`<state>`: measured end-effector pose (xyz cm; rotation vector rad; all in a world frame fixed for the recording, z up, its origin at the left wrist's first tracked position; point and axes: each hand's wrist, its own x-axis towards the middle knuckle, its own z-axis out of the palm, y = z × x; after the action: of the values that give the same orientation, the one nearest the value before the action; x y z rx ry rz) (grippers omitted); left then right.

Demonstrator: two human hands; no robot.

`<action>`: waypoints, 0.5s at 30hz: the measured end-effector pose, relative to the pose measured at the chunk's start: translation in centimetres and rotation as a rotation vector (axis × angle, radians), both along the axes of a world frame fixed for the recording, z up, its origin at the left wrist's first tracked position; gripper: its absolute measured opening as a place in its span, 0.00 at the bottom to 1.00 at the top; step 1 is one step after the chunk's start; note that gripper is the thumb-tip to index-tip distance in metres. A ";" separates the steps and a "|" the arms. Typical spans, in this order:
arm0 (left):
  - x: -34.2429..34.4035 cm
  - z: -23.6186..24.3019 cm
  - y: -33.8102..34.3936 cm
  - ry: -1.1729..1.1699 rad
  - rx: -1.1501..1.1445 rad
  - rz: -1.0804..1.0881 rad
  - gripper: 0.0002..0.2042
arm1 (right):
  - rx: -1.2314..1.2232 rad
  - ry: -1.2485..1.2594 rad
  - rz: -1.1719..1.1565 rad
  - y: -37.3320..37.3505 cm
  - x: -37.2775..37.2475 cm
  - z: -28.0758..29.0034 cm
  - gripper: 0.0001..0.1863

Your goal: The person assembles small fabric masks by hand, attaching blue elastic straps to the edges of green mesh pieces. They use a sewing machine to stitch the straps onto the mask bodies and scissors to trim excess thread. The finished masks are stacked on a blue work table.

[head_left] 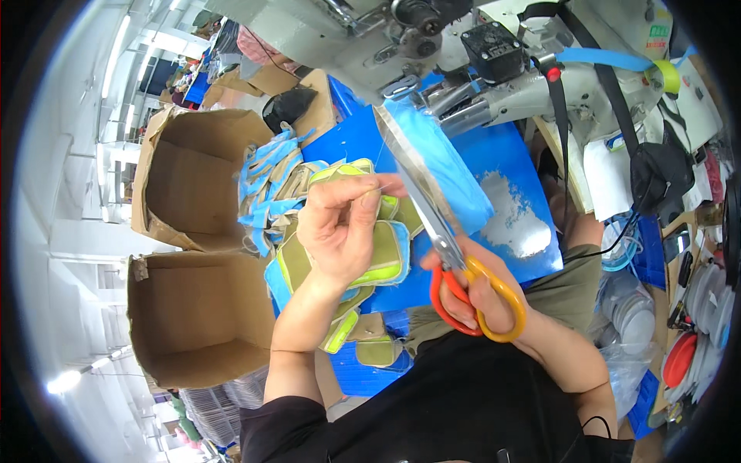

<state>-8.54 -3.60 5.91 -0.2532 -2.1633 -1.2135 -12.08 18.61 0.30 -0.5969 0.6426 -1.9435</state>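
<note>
My left hand is closed in a pinch in front of my body, with a fine thread at its fingertips. My right hand grips a pair of scissors with one red and one orange handle loop. The long steel blades point up and away from me, to the right of my left fingers. Behind the blades, a light-blue cloth piece hangs at the sewing machine. Below my left hand lie khaki fabric pieces with lime and blue edging, heaped on the blue work surface.
A grey sewing machine reaches over the far side. Two open cardboard boxes stand at left, beside a heap of blue and khaki strips. Whitish scraps lie on the right of the surface. Thread cones crowd the far right.
</note>
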 end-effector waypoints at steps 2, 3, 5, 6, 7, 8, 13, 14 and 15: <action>-0.1 -0.2 -0.8 0.042 0.049 -0.018 0.07 | 0.190 -0.007 -0.011 2.1 0.3 0.2 0.25; -0.2 0.0 -1.4 0.031 -0.077 0.043 0.07 | 0.213 0.091 -0.065 3.1 0.6 -1.1 0.26; -1.4 0.4 -1.9 0.017 -0.282 0.163 0.08 | 0.293 0.314 -0.177 5.5 0.8 -5.3 0.29; -2.2 0.6 -1.9 0.033 -0.351 0.235 0.08 | 0.506 0.549 -0.256 6.7 0.9 -6.4 0.31; -3.3 0.6 -2.2 0.064 -0.370 0.247 0.07 | 0.715 0.795 -0.327 8.0 0.7 -7.3 0.33; -4.4 0.4 -2.5 0.088 -0.359 0.247 0.07 | 0.897 0.894 -0.344 8.3 0.8 -8.1 0.33; -8.0 -1.4 -3.8 0.216 -0.320 0.265 0.06 | 1.216 1.298 -0.291 7.1 -0.8 -12.2 0.34; -8.5 -1.7 -3.9 0.226 -0.314 0.266 0.06 | 1.127 1.388 -0.290 6.3 -1.4 -12.4 0.33; -8.8 -2.0 -3.9 0.236 -0.306 0.267 0.06 | 1.071 1.375 -0.334 5.2 -1.8 -12.2 0.28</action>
<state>-17.34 -7.52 3.89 -0.2146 -2.0883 -0.6684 -13.86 23.85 -11.94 -1.0639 2.4959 -0.8751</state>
